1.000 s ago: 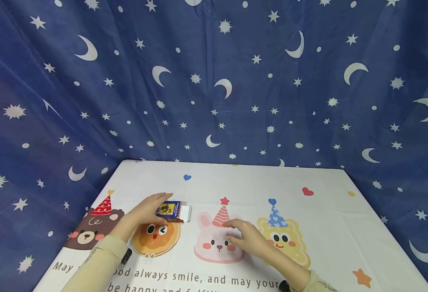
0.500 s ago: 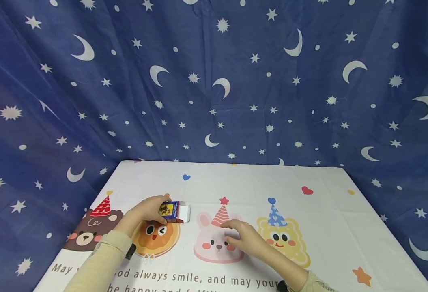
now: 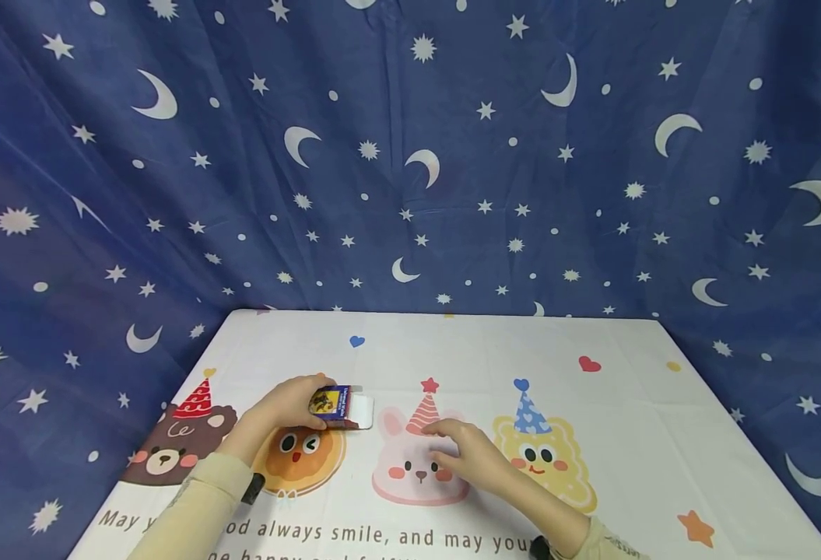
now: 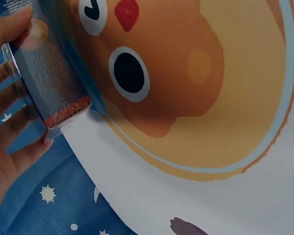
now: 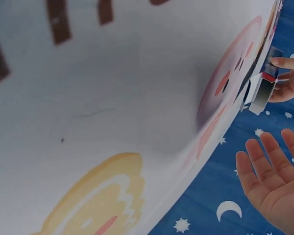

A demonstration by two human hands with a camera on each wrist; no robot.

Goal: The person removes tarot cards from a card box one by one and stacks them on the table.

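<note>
1. Head view: the box is at the left of the tabletop, by the pancake print. The left grip pinches its left end; a white flap sticks out at the right. The right grip is relaxed over the rabbit print, holding nothing.
2. Left wrist view: the thumb lies on the box's glossy face, fingers along the opposite side. It looks light and stiff-walled but probably slippery, and may dent if squeezed, so the long sides are likely the best hold.
3. Right wrist view: the right grip's fingers are spread, well apart from the box. The flap looks thin and easily creased, a poor place to pull hard.
</note>
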